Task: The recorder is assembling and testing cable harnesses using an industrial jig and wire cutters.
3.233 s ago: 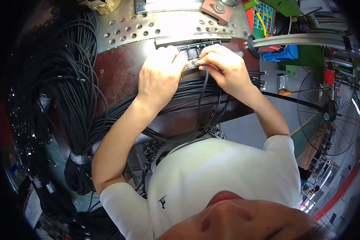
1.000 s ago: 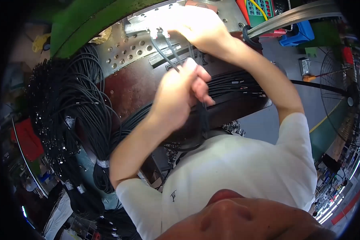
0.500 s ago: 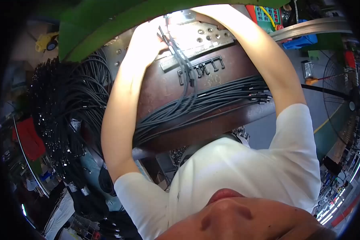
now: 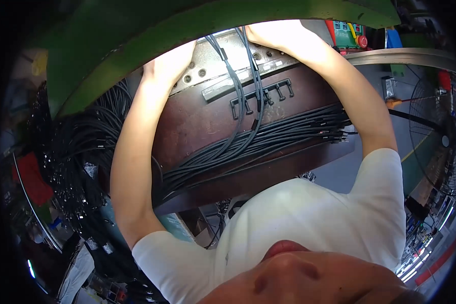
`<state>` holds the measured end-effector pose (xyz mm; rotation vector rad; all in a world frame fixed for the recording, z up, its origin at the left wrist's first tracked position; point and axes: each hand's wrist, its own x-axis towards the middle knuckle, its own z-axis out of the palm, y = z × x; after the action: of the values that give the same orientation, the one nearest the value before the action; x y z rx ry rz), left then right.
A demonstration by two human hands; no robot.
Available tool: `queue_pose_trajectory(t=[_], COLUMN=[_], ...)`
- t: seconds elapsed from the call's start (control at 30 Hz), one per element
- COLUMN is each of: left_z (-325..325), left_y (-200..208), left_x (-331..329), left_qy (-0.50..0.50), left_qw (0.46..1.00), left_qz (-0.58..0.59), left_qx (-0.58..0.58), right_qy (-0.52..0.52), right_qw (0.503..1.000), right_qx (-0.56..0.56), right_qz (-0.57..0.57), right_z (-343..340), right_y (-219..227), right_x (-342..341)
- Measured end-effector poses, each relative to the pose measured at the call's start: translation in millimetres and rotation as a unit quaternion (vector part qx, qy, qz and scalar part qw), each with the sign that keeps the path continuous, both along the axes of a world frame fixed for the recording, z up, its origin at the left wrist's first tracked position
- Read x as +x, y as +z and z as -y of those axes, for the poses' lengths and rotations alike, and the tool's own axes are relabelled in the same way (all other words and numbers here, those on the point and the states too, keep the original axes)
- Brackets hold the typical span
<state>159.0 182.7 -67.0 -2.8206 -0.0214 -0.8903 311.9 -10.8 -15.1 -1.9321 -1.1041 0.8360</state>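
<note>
Several dark cables (image 4: pixel 232 76) run up from a bundle over the metal plate (image 4: pixel 213 60) and pass under the green machine edge. My left hand (image 4: pixel 173 62) lies at the plate's left side, apart from the cables; its fingers are hidden behind the green edge. My right hand (image 4: pixel 271 36) is beside the right-hand cable strand, at the plate's far edge. Glare and the green edge keep its fingers from view, so a hold on the cables cannot be made out. Below the plate, a black comb-like bracket (image 4: pixel 276 91) sits under the cables.
The green machine frame (image 4: pixel 187 23) arches overhead. A thick bundle of cables (image 4: pixel 289 121) lies across the brown work surface (image 4: pixel 182 119), and a big heap of cables (image 4: pixel 81 147) hangs at left. At right are a green control box with a red button (image 4: pixel 361 41) and a fan (image 4: pixel 435 131).
My left hand has moved left, away from the cables, and under the green edge. The cables have spread into two strands. The view has shifted, with more green frame showing.
</note>
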Motion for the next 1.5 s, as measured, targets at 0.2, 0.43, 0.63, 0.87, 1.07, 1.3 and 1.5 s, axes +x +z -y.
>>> queue_pose_trajectory(t=[0.2,0.43,0.63,0.87,1.07,1.3,1.5], left_z=[-2.4,-7.4,-9.2,-6.3,-6.1,-3.7,-11.4], left_y=[6.1,-1.9,-4.7,-5.3,-4.6,-1.3,-15.1], left_x=[2.1,-2.1,-3.9,-7.7,-3.7,-3.0,-5.7], left_qy=[-0.002,0.003,0.045,0.095,0.052,0.078,0.069], left_qw=[0.997,0.992,0.995,0.974,0.985,0.987,0.984], left_qz=[0.025,0.092,0.090,0.063,0.072,0.086,0.073], left_qx=[0.073,-0.088,-0.025,-0.198,-0.147,-0.110,-0.145], right_qy=[0.013,0.036,0.061,0.054,0.103,0.118,0.116], right_qw=[0.996,0.940,0.849,0.865,0.829,0.793,0.768], right_qx=[0.013,0.032,0.039,0.011,0.042,0.059,0.080], right_qz=[0.091,0.338,0.523,0.499,0.549,0.595,0.624], right_z=[5.7,-8.8,-13.3,-18.1,-14.5,-23.2,-30.9], right_y=[-13.6,-28.8,-50.1,-56.3,-83.5,-78.2,-75.5], right_x=[10.1,7.4,21.2,24.9,49.9,54.3,41.2])
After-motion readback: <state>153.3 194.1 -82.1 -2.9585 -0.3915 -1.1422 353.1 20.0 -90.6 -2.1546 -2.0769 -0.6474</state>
